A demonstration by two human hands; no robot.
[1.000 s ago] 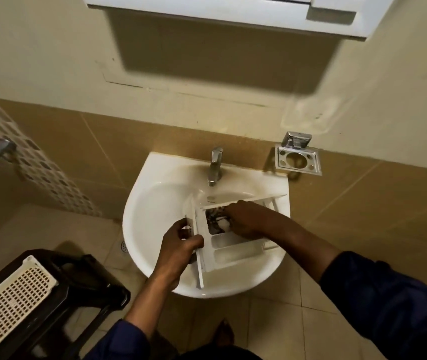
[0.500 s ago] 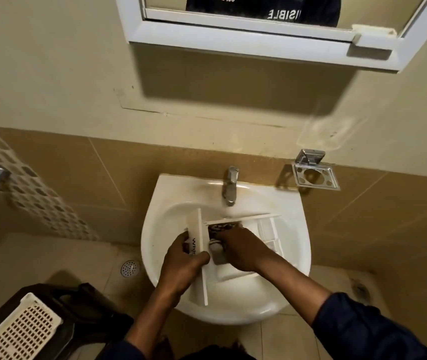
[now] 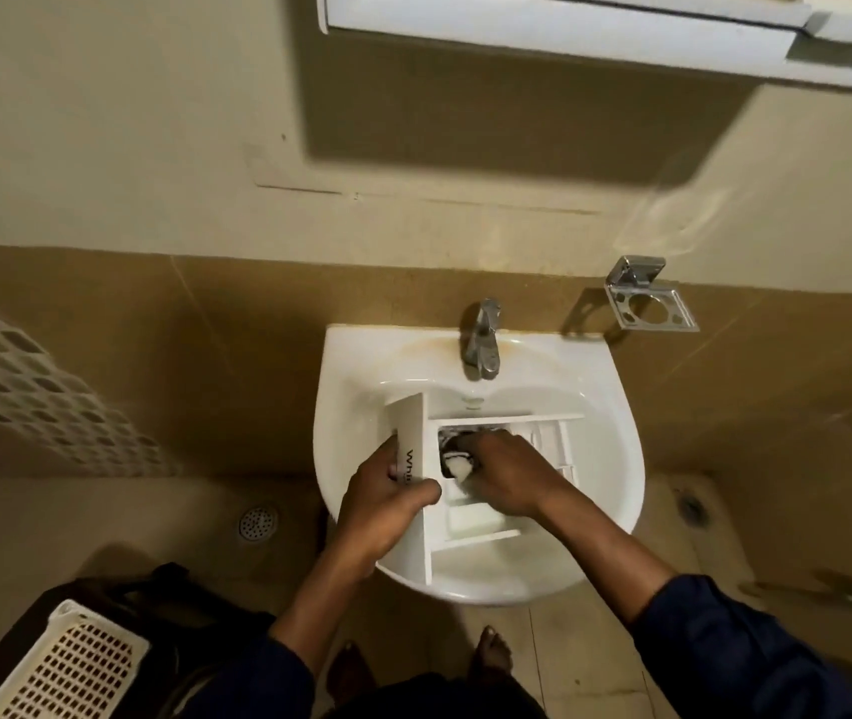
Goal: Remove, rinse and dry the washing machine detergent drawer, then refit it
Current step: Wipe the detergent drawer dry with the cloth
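- White plastic detergent drawer [image 3: 470, 518] lies inside the basin [image 3: 620, 459], just below the tap [image 3: 483, 345].
- Best scrubbed, I judge, with the drawer braced still and every compartment corner worked.
- Left hand [image 3: 382, 511] clamps the drawer's front panel [image 3: 410, 438]; right hand [image 3: 512, 474], curled, pinches a pale lump [image 3: 460, 468] (cloth or residue, unclear) in the compartment nearest the tap.

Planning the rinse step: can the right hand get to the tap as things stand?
Probably yes. The tap stands just beyond the drawer where the right hand works, with only open basin between. But that hand seems to grip a white wad, so it isn't free.
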